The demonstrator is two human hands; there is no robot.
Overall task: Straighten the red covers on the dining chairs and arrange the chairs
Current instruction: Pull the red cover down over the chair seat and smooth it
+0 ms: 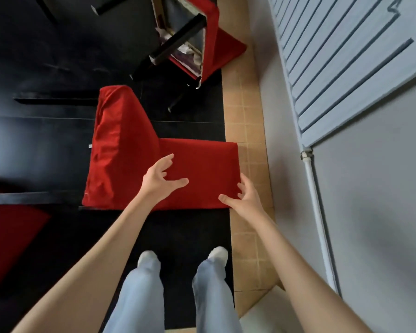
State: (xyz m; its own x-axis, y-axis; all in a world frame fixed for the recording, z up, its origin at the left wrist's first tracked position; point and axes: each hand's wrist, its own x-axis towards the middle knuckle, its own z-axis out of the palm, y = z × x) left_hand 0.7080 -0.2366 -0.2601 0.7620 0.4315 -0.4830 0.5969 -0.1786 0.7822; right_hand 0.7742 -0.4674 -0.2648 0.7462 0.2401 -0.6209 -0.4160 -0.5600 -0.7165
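A dining chair in a red cover (127, 150) stands right in front of me on the black floor mat, seen from above. Its seat part is wrinkled; its back panel is smooth. My left hand (160, 179) hovers with spread, relaxed fingers over the left part of the smooth red panel. My right hand (244, 195) is at that panel's right corner, fingers loosely spread, touching or just off the fabric; which, I cannot tell. Neither hand grips anything. A second red-covered chair (211, 46) lies tipped over farther ahead, its black legs and underside showing.
A black dining table (34, 56) fills the left side. Another red cover (7, 239) shows at the lower left. Tan floor tiles (247, 116) run along the mat's right edge, next to a grey wall with a louvred shutter (346, 63) and a white pipe (315, 200).
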